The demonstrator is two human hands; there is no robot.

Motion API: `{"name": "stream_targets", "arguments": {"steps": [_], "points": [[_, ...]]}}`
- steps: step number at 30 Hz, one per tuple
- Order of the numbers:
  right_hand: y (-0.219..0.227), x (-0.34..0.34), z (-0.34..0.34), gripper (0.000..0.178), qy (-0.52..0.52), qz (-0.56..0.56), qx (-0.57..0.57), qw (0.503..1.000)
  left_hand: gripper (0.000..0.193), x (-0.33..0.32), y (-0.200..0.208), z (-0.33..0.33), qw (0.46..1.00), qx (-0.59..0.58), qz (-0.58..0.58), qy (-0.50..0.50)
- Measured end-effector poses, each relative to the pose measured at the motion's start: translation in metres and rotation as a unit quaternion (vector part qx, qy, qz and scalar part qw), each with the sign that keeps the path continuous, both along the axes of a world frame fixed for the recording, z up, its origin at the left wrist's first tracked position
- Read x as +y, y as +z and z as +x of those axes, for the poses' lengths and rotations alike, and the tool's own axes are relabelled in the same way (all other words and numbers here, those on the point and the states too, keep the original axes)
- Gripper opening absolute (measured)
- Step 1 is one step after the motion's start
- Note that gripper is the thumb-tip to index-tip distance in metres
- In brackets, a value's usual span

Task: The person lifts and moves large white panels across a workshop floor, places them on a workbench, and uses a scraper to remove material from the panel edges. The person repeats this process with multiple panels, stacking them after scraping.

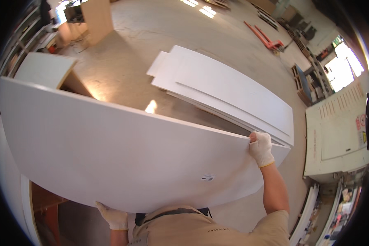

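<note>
A long white panel (110, 151) stands on edge, tilted, right across the space in front of my body. My right hand (261, 148), in a white knit glove with a yellow cuff, is closed over the panel's upper edge toward its right end. Down at the lower edge, left of my waist, my gloved left hand (112, 216) grips the panel from below, its fingers partly hidden. A small printed label (208, 177) sticks to the panel's face. Beyond the panel lies a stack of white boards (229, 88), their ends uneven; the held panel's right end overlaps the stack's near corner.
At the left, a pale worktop (45, 67) shows behind the panel. A beige metal cabinet (336, 131) stands at the right. Farther off are a red pallet jack (266, 39) and a wooden board unit (97, 20). Shelving with small items (342, 213) sits at lower right.
</note>
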State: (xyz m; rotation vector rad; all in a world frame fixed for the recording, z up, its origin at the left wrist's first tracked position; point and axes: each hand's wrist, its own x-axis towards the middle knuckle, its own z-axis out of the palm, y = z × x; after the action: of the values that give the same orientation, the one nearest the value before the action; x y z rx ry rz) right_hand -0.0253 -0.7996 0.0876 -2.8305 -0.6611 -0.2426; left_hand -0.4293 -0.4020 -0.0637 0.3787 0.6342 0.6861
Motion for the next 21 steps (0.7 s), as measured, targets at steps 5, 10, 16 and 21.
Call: {"name": "stream_targets", "arguments": {"steps": [5,10,16,21], "points": [[-0.001,-0.109,0.058,0.043,-0.066,-0.023,-0.028,0.997,0.075,-0.025,0.022,0.147,0.992,-0.003,0.03,-0.12],[-0.034,-0.198,0.168,0.056,-0.164,-0.035,0.054,0.984,0.08,-0.1,-0.019,0.306,0.978,0.046,0.018,-0.202],[-0.03,-0.281,0.314,0.05,-0.203,-0.259,0.142,0.933,0.083,-0.213,-0.059,0.438,0.957,0.115,-0.079,-0.254],[-0.042,-0.321,0.457,0.053,-0.239,-0.215,0.171,0.931,0.063,-0.284,-0.106,0.569,0.938,0.231,-0.112,-0.235]]}}
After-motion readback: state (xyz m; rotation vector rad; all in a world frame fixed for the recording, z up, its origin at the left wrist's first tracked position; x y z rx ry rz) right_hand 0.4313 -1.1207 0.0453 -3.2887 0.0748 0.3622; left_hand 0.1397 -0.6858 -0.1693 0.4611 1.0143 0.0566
